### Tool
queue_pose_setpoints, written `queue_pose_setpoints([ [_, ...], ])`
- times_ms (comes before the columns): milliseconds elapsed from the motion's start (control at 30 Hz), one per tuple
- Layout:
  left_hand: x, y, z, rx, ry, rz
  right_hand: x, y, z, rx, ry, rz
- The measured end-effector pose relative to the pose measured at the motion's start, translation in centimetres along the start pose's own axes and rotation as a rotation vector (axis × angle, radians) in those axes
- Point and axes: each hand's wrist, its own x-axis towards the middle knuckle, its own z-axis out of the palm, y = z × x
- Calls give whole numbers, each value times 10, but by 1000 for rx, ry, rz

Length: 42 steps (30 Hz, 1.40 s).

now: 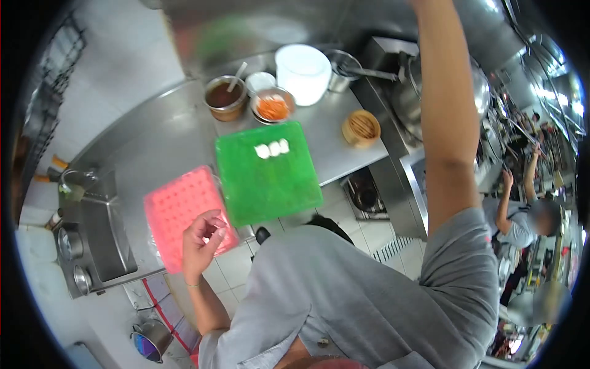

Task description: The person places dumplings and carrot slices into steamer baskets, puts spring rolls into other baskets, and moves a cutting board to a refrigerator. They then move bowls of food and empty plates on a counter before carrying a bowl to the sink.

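Observation:
My left hand [204, 237] is over the lower right part of a pink tray [184, 203], its fingers curled together; what they hold, if anything, is too small to make out. Beside that tray lies a green cutting board [264, 184] with several small white pieces [271, 149] near its upper part. My right arm reaches up past the top edge of the view, so the hand itself is out of sight.
Behind the board stand a bowl of orange shreds [272, 108], a pot of brown sauce [225, 98] and a white container [303, 74]. A bamboo steamer [361, 128] is right, a sink [104, 227] left. Another person [519, 221] works at far right.

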Motion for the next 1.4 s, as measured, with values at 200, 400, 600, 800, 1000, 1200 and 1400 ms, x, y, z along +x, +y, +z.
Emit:
queue_pose_setpoints([
  [200, 43, -13, 48, 185, -52, -62, -312, 232, -57, -209, 107, 639],
  [400, 123, -9, 113, 720, 29, 68, -406, 319, -79, -503, 229, 895],
  [600, 190, -33, 136, 1099, 56, 86, -428, 332, -73, -567, 219, 798],
  [800, 227, -51, 138, 1184, 57, 112, -440, 332, -60, -493, 106, 761],
  [1000, 228, -58, 134, 1240, -32, 102, -407, 247, -15, -512, -15, 406],
  [1200, 237, -62, 149, 1273, -118, 217, -369, 175, 134, -165, -572, 311],
  [1400, 246, -50, 152, 1224, -142, 197, -380, 206, 170, -3, -634, 448],
])
